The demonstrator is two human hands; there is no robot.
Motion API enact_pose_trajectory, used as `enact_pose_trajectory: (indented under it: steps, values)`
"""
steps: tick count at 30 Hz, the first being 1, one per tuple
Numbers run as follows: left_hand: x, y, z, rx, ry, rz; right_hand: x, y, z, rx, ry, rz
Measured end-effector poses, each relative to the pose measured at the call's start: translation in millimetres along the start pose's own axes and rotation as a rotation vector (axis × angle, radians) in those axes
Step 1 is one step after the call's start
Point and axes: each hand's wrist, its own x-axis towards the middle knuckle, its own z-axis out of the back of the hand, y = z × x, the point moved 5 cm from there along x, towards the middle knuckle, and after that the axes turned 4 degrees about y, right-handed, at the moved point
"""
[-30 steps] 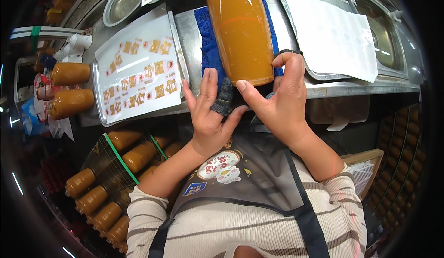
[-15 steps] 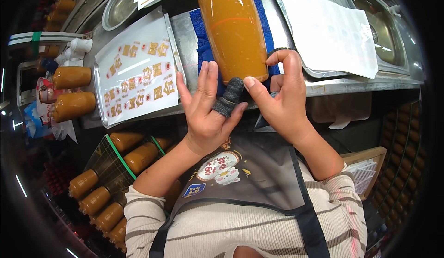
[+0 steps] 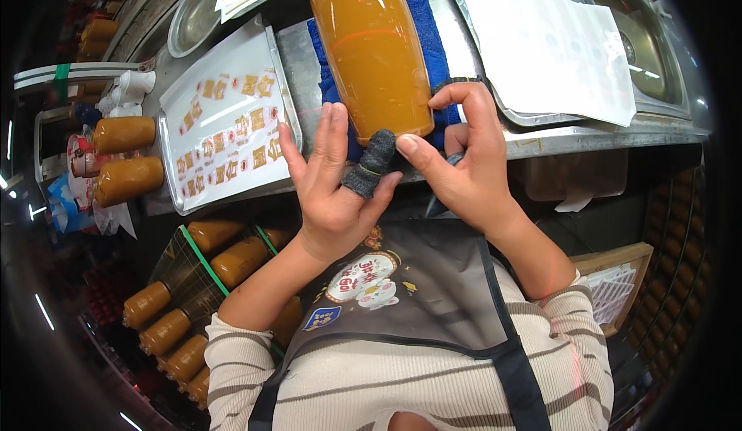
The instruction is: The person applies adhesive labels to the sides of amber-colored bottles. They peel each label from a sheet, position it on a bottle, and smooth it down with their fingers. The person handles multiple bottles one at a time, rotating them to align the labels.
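Observation:
A large glossy amber-brown bottle (image 3: pixel 375 52) lies on a blue towel (image 3: pixel 429 22), its flat end facing me. My left hand (image 3: pixel 332 195) is at that end, fingers stretched apart with nothing in them. A dark grey cloth cover (image 3: pixel 372 164), banded round its index finger, meets the bottle's lower edge. At the bottle's right corner is my right hand (image 3: pixel 468 141), with the thumb by the base and the bent index finger against the side. Its other fingers are curled and partly hidden, and a bit of grey cloth shows among them.
To the left is a tray with a sheet of gold and red stickers (image 3: pixel 224 134). White sheets (image 3: pixel 549 52) cover a tray on the right, beside a metal sink (image 3: pixel 649 52). More amber bottles (image 3: pixel 127 180) stand at the left, with several below the counter (image 3: pixel 166 330).
The bottle, towel and both hands appear slightly farther left, as the view has shifted a little. Both hands keep nearly the same pose at the bottle's near end.

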Motion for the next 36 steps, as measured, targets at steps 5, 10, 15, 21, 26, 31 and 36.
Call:
enact_pose_trajectory:
  steps: [5, 10, 15, 21, 26, 31, 36]
  values:
    - [1, -1, 1, 0.025, 0.002, -0.013, 2, -1, 0, 0.060, 0.021, -0.072]
    - [8, -5, 2, 0.067, -0.003, -0.054, 0, -12, -1, 0.321, 0.005, -0.126]
    - [11, -7, 4, 0.082, -0.008, -0.064, 1, -3, 0, 0.097, 0.043, -0.076]
    - [19, -13, 10, 0.162, -0.016, -0.103, 0, -8, -1, 0.171, 0.040, -0.101]
    - [34, -20, 21, 0.215, -0.006, -0.183, -5, -11, 2, 0.309, 0.066, -0.186]
    - [47, -26, 9, 0.223, 0.050, -0.217, -17, -14, 6, 0.213, 0.010, -0.117]
    - [24, -18, 8, 0.100, -0.051, -0.151, -28, -13, 19, -0.078, -0.005, 0.005]
